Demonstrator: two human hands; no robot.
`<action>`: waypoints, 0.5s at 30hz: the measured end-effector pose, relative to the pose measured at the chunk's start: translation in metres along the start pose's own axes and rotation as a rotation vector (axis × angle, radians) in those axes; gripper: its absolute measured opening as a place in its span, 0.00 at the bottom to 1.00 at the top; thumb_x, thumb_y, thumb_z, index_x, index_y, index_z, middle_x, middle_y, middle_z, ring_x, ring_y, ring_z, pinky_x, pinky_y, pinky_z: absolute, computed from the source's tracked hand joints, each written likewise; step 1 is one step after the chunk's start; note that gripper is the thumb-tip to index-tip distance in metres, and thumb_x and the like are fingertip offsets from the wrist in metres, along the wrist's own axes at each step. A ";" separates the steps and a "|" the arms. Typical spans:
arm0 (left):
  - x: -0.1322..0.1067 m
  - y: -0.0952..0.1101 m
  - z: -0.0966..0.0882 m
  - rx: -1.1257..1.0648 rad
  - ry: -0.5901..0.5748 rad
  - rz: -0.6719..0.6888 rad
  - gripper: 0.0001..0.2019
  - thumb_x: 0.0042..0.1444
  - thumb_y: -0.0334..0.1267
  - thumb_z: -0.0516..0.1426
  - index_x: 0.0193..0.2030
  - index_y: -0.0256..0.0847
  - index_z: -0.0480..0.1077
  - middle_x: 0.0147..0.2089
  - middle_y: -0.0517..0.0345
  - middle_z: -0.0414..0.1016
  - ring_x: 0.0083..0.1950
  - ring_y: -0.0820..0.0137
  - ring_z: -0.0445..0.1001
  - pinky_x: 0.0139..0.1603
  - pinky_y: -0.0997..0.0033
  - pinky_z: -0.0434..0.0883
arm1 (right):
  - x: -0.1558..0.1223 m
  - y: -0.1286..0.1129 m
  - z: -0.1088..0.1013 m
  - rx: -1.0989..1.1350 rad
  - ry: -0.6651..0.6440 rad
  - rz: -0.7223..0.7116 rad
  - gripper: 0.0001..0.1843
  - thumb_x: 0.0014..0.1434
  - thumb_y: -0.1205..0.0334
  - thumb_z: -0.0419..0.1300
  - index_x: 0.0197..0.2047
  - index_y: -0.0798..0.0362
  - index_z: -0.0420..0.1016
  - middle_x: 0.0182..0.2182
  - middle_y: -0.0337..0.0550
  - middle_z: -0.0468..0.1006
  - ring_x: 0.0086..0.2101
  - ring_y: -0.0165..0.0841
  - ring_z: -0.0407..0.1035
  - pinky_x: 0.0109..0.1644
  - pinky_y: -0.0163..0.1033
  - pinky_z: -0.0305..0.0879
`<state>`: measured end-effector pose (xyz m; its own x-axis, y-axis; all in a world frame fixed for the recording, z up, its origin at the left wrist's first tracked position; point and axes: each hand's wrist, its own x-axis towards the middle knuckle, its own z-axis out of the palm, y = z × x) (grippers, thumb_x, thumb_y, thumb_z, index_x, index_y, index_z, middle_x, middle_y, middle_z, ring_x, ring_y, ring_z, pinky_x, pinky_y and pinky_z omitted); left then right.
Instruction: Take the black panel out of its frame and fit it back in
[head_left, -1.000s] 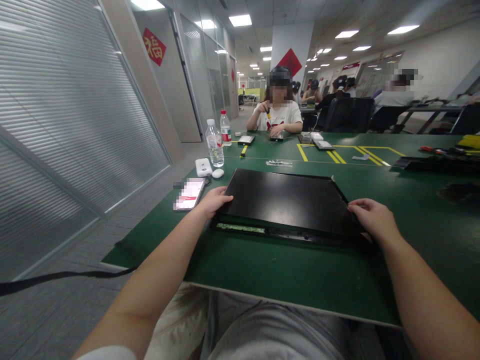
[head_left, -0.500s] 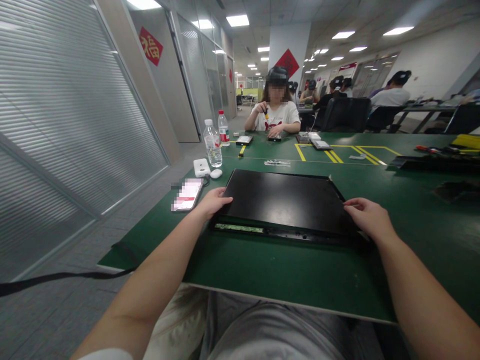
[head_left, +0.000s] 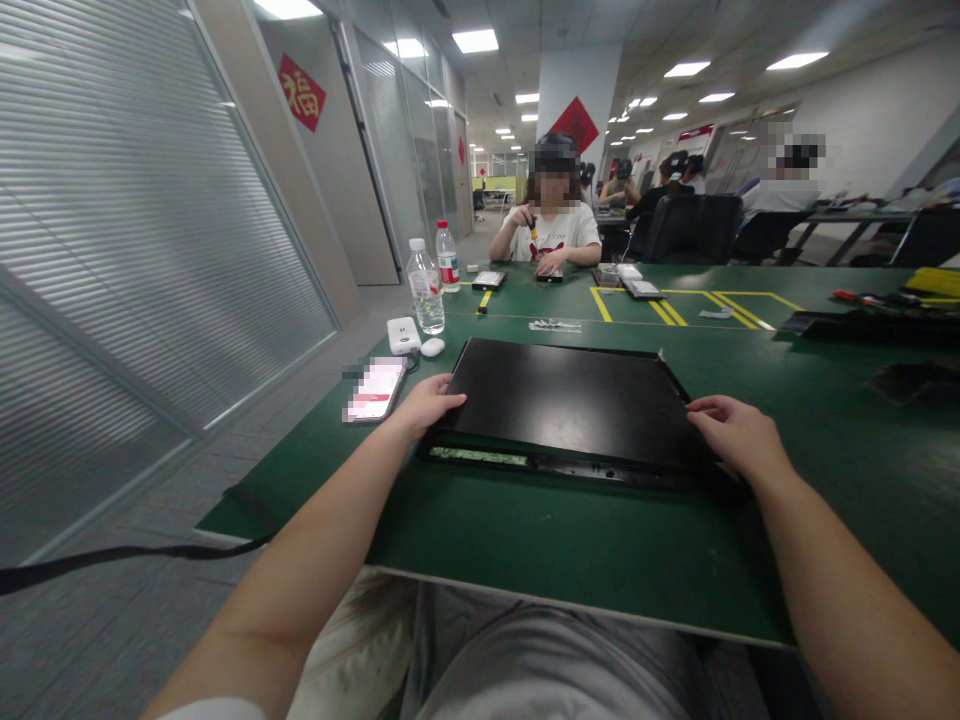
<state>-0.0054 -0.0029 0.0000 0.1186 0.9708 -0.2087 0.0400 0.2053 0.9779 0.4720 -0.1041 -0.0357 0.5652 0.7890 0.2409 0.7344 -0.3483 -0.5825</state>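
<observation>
Black and flat, the panel [head_left: 570,405] is lying on the green bench [head_left: 525,530], with a phone [head_left: 373,389] near its left edge. The left hand [head_left: 427,403] is laying its fingers over the near left corner, and the right hand [head_left: 739,438] is curling its fingers at the right edge; whether they are clamping it I cannot tell. It looks like both hands are steadying the panel; shifting it would call for both sides moving level together.

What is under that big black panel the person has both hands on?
At the near edge of the black panel, a narrow green circuit strip and a dark frame peek out, on the green table. The rest beneath is covered.
</observation>
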 end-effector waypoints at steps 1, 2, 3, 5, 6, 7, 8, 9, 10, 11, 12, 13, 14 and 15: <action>0.000 0.000 -0.001 -0.002 -0.003 0.002 0.23 0.51 0.20 0.74 0.54 0.38 0.82 0.49 0.48 0.92 0.57 0.52 0.90 0.61 0.56 0.84 | 0.001 0.001 0.000 0.002 0.000 -0.003 0.05 0.54 0.54 0.70 0.35 0.42 0.86 0.33 0.46 0.87 0.37 0.46 0.80 0.42 0.48 0.73; 0.001 -0.001 -0.001 -0.004 -0.004 0.004 0.23 0.51 0.20 0.74 0.54 0.38 0.82 0.49 0.48 0.92 0.57 0.51 0.91 0.61 0.56 0.84 | 0.002 0.002 0.001 0.006 -0.004 -0.001 0.06 0.53 0.54 0.70 0.35 0.43 0.86 0.33 0.46 0.87 0.37 0.46 0.80 0.42 0.48 0.73; 0.002 -0.002 -0.002 -0.006 -0.007 0.006 0.24 0.51 0.20 0.74 0.53 0.38 0.82 0.49 0.48 0.92 0.56 0.51 0.91 0.61 0.56 0.84 | 0.003 0.003 0.001 0.010 -0.010 0.003 0.06 0.53 0.54 0.70 0.35 0.43 0.86 0.33 0.46 0.87 0.37 0.46 0.80 0.42 0.48 0.73; 0.003 -0.004 -0.003 -0.010 -0.012 0.010 0.24 0.50 0.20 0.75 0.53 0.38 0.82 0.48 0.49 0.92 0.55 0.51 0.91 0.60 0.56 0.85 | 0.004 0.005 0.001 0.020 -0.017 0.007 0.06 0.53 0.54 0.70 0.35 0.43 0.86 0.33 0.45 0.87 0.37 0.46 0.80 0.42 0.48 0.73; 0.004 -0.005 -0.003 -0.012 -0.017 0.011 0.24 0.50 0.21 0.75 0.53 0.38 0.82 0.48 0.49 0.92 0.55 0.52 0.91 0.59 0.56 0.85 | 0.005 0.005 0.001 0.025 -0.019 0.007 0.07 0.52 0.54 0.70 0.36 0.43 0.86 0.34 0.45 0.87 0.37 0.46 0.80 0.42 0.48 0.73; 0.005 -0.006 -0.003 -0.012 -0.023 0.012 0.24 0.50 0.21 0.75 0.53 0.39 0.83 0.47 0.49 0.92 0.55 0.52 0.91 0.58 0.57 0.86 | 0.005 0.005 0.000 0.029 -0.021 0.007 0.07 0.52 0.54 0.70 0.36 0.43 0.86 0.34 0.45 0.88 0.38 0.46 0.81 0.43 0.49 0.74; 0.006 -0.007 -0.004 -0.013 -0.025 0.015 0.24 0.50 0.21 0.75 0.54 0.39 0.83 0.47 0.50 0.92 0.54 0.52 0.91 0.57 0.57 0.86 | 0.005 0.005 0.000 0.033 -0.024 0.008 0.07 0.52 0.54 0.70 0.36 0.42 0.86 0.34 0.44 0.88 0.38 0.46 0.81 0.43 0.49 0.74; 0.007 -0.008 -0.004 -0.015 -0.025 0.017 0.24 0.49 0.21 0.75 0.53 0.39 0.83 0.47 0.50 0.92 0.54 0.52 0.91 0.57 0.57 0.86 | 0.005 0.005 -0.001 0.036 -0.028 0.014 0.06 0.52 0.55 0.70 0.35 0.42 0.86 0.35 0.44 0.88 0.38 0.46 0.81 0.44 0.50 0.74; 0.008 -0.009 -0.004 -0.017 -0.024 0.020 0.24 0.49 0.21 0.76 0.53 0.39 0.83 0.47 0.50 0.92 0.54 0.52 0.91 0.56 0.58 0.86 | 0.005 0.004 -0.001 0.040 -0.033 0.023 0.06 0.52 0.55 0.71 0.35 0.42 0.86 0.35 0.44 0.88 0.38 0.46 0.81 0.45 0.50 0.74; 0.009 -0.010 -0.004 -0.019 -0.025 0.023 0.24 0.49 0.22 0.76 0.53 0.39 0.83 0.46 0.50 0.93 0.55 0.52 0.91 0.56 0.58 0.86 | 0.004 0.003 -0.002 0.044 -0.038 0.034 0.06 0.53 0.55 0.71 0.35 0.43 0.86 0.35 0.44 0.88 0.38 0.46 0.81 0.45 0.50 0.74; 0.009 -0.010 -0.004 -0.022 -0.025 0.025 0.24 0.48 0.22 0.76 0.52 0.38 0.83 0.46 0.50 0.92 0.55 0.52 0.91 0.56 0.58 0.86 | 0.003 0.001 -0.003 0.048 -0.042 0.045 0.05 0.53 0.56 0.71 0.35 0.43 0.87 0.36 0.45 0.88 0.38 0.46 0.81 0.46 0.50 0.74; 0.009 -0.011 -0.004 -0.024 -0.026 0.027 0.24 0.48 0.22 0.76 0.52 0.38 0.82 0.46 0.50 0.92 0.55 0.52 0.91 0.56 0.58 0.86 | 0.003 0.000 -0.004 0.051 -0.047 0.056 0.05 0.53 0.56 0.71 0.35 0.43 0.87 0.36 0.45 0.88 0.38 0.45 0.81 0.46 0.49 0.74; 0.010 -0.011 -0.005 -0.025 -0.027 0.028 0.24 0.48 0.22 0.76 0.51 0.38 0.82 0.46 0.49 0.92 0.55 0.51 0.91 0.57 0.58 0.86 | 0.002 -0.002 -0.005 0.054 -0.053 0.065 0.05 0.53 0.57 0.71 0.35 0.43 0.87 0.36 0.45 0.88 0.39 0.45 0.81 0.46 0.49 0.73; 0.010 -0.011 -0.005 -0.025 -0.029 0.028 0.24 0.47 0.22 0.77 0.51 0.38 0.82 0.46 0.48 0.92 0.55 0.51 0.91 0.57 0.57 0.85 | 0.002 -0.003 -0.006 0.059 -0.059 0.072 0.05 0.53 0.57 0.71 0.35 0.43 0.87 0.36 0.45 0.88 0.39 0.45 0.81 0.46 0.49 0.73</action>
<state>-0.0096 0.0046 -0.0130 0.1480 0.9722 -0.1813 0.0115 0.1816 0.9833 0.4728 -0.1045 -0.0291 0.5911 0.7922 0.1519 0.6687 -0.3760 -0.6414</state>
